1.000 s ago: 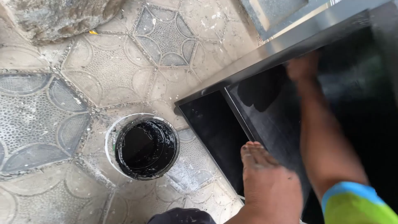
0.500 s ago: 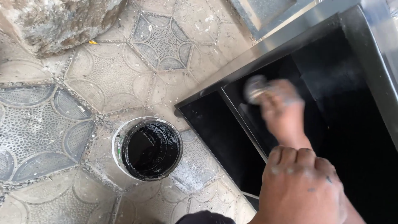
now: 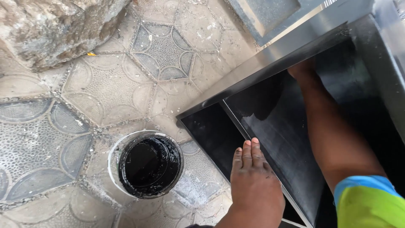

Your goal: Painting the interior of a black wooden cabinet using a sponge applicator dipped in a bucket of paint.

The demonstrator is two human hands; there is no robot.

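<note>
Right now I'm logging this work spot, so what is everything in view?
metal box frame: one, black inside with grey rim, right half
paint pot: one, pale rim, black contents, on the floor at lower centre
paving: patterned grey-beige tiles, left and centre
rock: one, grey-brown, top left
sleeve: one, yellow-green with blue edge, bottom right
left hand: flat on the frame's inner edge
right hand: reaching deep inside the frame, partly hidden

Your right arm (image 3: 337,139) is bare below a short sleeve (image 3: 371,202): bright yellow-green fabric with a light blue band at its hem, lower right of the frame. Your left hand (image 3: 253,185) wears no glove or ring.
</note>
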